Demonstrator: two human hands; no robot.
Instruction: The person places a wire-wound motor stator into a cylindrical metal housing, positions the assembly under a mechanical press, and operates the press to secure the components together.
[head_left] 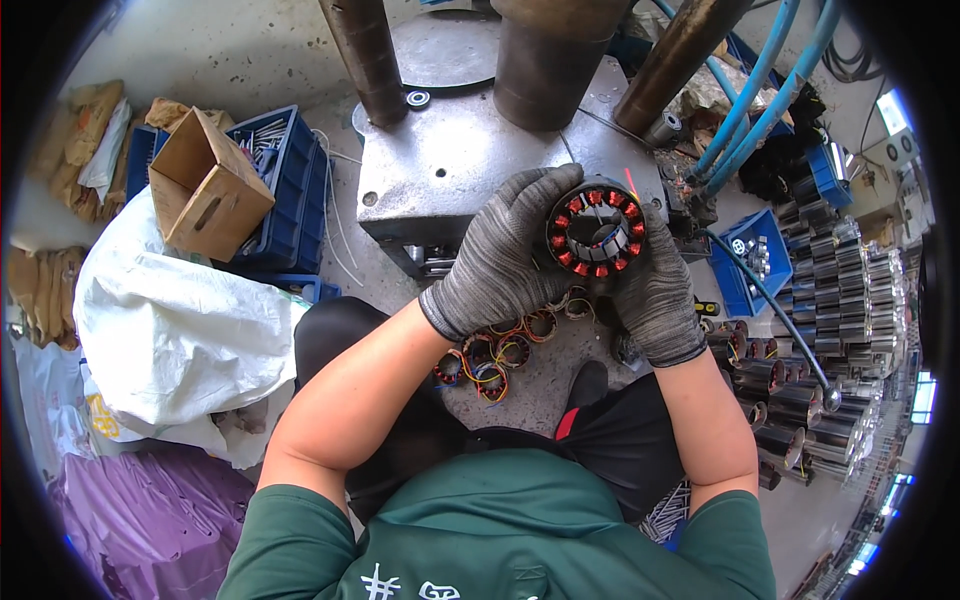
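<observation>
Both my hands wear grey knit gloves. Between them is a motor stator [631, 211], a dark ring with red copper coils around its inner edge and an open centre facing up. My left hand [497, 255] wraps the stator's left side, thumb and fingers closed on it. My right hand [657, 292] grips it from the right and below; some of its fingers are hidden behind it. A short red wire [630, 181] sticks up at its upper right. The stator is held in front of a metal press bed [440, 170], over its near edge.
A thick press ram [550, 70] stands between two steel columns. Several wound stators [512, 350] lie on the floor below my hands. Blue bins [300, 190] and a cardboard box [215, 190] are at left. Stacked metal cylinders [830, 290] and a blue bin of small parts sit at right.
</observation>
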